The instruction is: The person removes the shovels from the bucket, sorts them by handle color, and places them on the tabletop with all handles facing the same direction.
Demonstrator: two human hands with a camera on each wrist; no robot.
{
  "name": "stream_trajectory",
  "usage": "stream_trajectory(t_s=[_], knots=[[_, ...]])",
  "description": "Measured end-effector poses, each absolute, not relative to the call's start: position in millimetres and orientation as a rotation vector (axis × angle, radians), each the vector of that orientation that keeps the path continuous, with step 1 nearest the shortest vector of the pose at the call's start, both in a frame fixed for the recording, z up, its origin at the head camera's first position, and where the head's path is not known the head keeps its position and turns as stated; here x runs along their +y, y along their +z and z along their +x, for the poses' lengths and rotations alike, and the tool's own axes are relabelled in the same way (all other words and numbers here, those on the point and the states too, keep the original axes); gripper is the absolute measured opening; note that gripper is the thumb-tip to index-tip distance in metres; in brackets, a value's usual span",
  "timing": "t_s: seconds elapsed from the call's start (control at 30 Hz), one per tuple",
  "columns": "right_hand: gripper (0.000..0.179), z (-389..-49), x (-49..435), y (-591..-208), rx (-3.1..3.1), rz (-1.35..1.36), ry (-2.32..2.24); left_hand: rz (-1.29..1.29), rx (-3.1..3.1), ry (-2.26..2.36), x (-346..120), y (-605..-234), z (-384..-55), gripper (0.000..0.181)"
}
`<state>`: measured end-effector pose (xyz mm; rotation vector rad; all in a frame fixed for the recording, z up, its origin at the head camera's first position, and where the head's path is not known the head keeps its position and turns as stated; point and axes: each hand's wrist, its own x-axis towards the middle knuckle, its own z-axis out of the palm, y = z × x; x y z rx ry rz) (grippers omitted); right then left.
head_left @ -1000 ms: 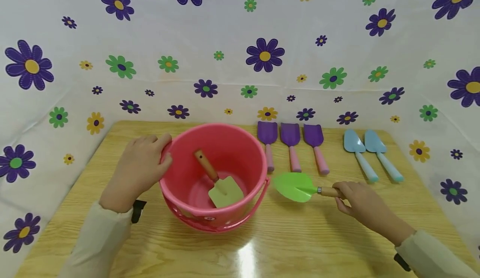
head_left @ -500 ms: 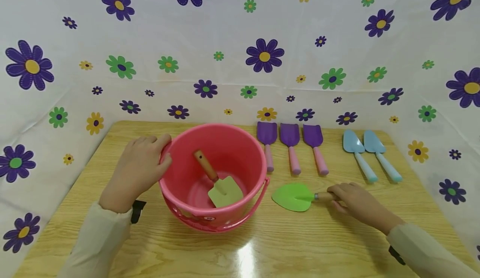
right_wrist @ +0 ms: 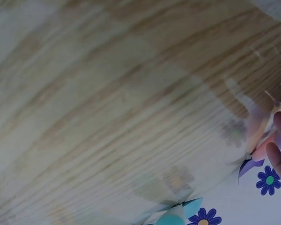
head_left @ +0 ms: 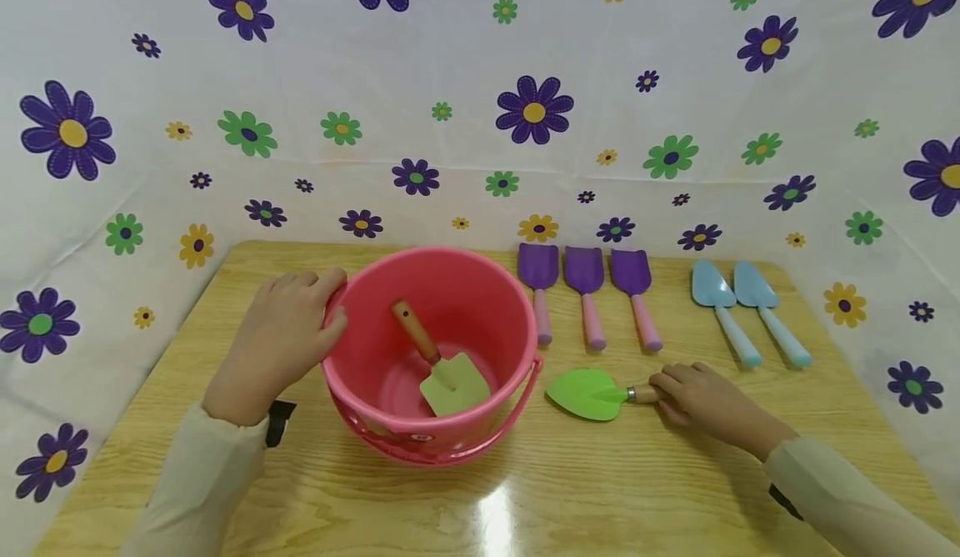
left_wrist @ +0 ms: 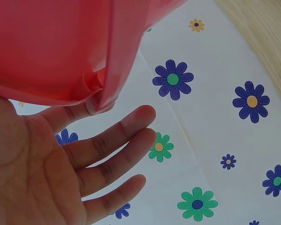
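My left hand (head_left: 288, 332) grips the left rim of a pink bucket (head_left: 431, 261), thumb over the edge; in the left wrist view its other fingers (left_wrist: 103, 145) spread loosely below the bucket wall (left_wrist: 47, 47). Inside the bucket lies a pale yellow hand shovel (head_left: 455, 386) with a wooden handle, leaning toward the back left. To the right, a bright green pointed trowel (head_left: 588, 393) lies on the table, blade toward the bucket. My right hand (head_left: 708, 403) holds the end of its wooden handle. Only a few right fingertips (right_wrist: 277, 159) show in the right wrist view.
Behind the green trowel, three purple shovels (head_left: 584, 269) with pink handles lie in a row. Two light blue trowels (head_left: 712, 286) lie farther right. A flowered white cloth (head_left: 450, 65) hangs around the back and sides of the wooden table (head_left: 600, 490).
My right hand has lowered the green trowel onto the table, moving slightly left and toward me. The left hand and bucket have stayed in place.
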<state>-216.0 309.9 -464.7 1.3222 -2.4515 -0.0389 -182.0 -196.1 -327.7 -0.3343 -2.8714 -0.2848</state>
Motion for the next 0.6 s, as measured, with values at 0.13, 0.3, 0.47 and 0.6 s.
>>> stream_trajectory(t_s=[0.13,0.3,0.47,0.6], knots=[[0.046,-217,308,-465,-2.428,1.314,-0.072,-0.333,-2.873,-0.289,-197,-328,-182,0.013],[0.031,-216,305,-463,-2.511,1.301,-0.13,-0.327,-2.879,-0.289,-197,-326,-181,0.013],[0.044,-215,302,-461,-2.516,1.288,-0.139,-0.322,-2.89,-0.296,-196,-324,-180,0.015],[0.048,-216,295,-448,-2.402,1.299,-0.143,-0.318,-2.895,-0.302,-196,-325,-180,0.016]])
